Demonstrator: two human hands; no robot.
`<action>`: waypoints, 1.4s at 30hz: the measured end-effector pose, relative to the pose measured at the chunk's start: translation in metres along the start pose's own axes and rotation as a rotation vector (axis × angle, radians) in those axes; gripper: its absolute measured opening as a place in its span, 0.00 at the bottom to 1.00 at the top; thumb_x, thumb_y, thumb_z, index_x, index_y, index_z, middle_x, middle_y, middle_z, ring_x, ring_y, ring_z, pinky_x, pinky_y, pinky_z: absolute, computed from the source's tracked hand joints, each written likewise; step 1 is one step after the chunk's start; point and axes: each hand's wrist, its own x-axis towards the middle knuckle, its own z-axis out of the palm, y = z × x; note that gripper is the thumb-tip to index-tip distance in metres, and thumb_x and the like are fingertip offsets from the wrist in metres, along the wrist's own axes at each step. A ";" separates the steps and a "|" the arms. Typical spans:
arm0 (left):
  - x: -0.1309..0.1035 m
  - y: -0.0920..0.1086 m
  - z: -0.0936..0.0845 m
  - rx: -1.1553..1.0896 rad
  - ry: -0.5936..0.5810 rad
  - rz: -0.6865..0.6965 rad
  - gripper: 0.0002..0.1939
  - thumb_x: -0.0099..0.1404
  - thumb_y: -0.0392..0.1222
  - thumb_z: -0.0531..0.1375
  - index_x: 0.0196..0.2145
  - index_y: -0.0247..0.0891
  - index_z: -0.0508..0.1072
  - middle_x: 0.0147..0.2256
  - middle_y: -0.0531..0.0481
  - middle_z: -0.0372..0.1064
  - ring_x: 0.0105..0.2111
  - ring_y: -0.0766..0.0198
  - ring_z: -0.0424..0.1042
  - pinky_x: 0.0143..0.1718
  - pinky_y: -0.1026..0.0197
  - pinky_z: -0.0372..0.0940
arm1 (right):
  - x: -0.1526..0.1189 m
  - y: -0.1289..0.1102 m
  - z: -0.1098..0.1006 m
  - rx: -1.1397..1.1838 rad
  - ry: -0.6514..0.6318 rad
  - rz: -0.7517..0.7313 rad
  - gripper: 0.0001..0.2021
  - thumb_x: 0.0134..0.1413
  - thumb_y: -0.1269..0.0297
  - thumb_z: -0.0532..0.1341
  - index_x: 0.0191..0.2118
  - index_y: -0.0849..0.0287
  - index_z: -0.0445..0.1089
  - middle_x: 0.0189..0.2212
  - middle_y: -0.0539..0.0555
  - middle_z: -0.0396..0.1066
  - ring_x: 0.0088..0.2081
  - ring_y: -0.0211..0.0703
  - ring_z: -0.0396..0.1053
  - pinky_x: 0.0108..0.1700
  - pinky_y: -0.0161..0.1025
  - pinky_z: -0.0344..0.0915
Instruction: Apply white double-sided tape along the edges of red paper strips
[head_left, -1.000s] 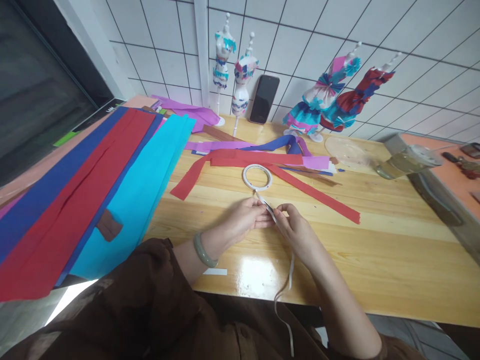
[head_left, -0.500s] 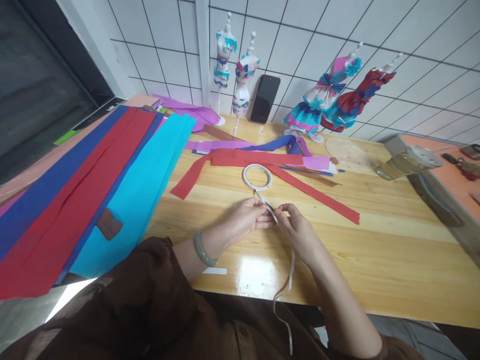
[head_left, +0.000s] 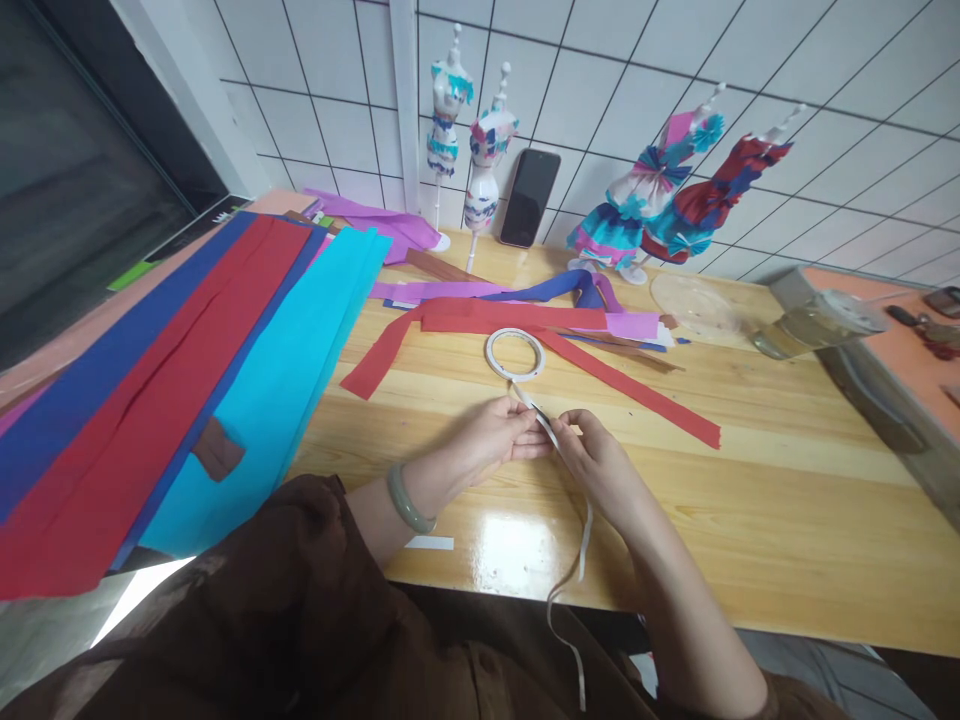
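Observation:
A roll of white double-sided tape [head_left: 515,377] lies flat on the wooden table, with a strip drawn off it toward me. My left hand [head_left: 504,437], a bangle at its wrist, pinches this white tape strip [head_left: 553,437] close to the roll. Just to the right, my right hand [head_left: 589,452] grips the same strip between thumb and fingers. A thin dark sliver shows between the two hands; I cannot make out what it is. Below my right hand the pale loose tape end [head_left: 583,545] hangs past the table's front edge.
Red crepe paper strips [head_left: 637,392] lie behind the roll. Folded crepe sheets [head_left: 247,370] cover the left side. Small dress forms [head_left: 487,170] and a phone [head_left: 531,198] stand along the tiled wall. A jar of liquid [head_left: 814,322] is at the right.
Almost nothing differs. Both hands keep their hold on the tape strip, with only a tiny shift of the fingers and the hanging strip.

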 end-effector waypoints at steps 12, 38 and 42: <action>0.001 -0.002 -0.001 0.005 -0.002 -0.006 0.03 0.62 0.29 0.51 0.31 0.33 0.60 0.28 0.47 0.70 0.30 0.66 0.73 0.46 0.50 0.62 | 0.001 0.004 0.000 0.002 -0.005 0.020 0.15 0.53 0.48 0.47 0.32 0.55 0.58 0.14 0.44 0.57 0.15 0.36 0.53 0.19 0.32 0.49; 0.000 0.000 -0.008 0.036 -0.188 -0.046 0.03 0.59 0.36 0.54 0.31 0.33 0.63 0.31 0.43 0.70 0.31 0.61 0.72 0.40 0.51 0.64 | -0.017 -0.012 -0.009 -0.147 -0.042 0.080 0.16 0.55 0.48 0.45 0.38 0.56 0.55 0.16 0.47 0.63 0.20 0.43 0.63 0.24 0.35 0.54; 0.001 0.006 -0.007 0.002 -0.235 -0.135 0.09 0.60 0.39 0.49 0.31 0.32 0.65 0.33 0.40 0.71 0.33 0.60 0.72 0.41 0.53 0.64 | -0.016 -0.012 -0.011 -0.132 -0.060 0.087 0.16 0.56 0.49 0.44 0.38 0.57 0.55 0.18 0.49 0.65 0.22 0.44 0.64 0.25 0.36 0.55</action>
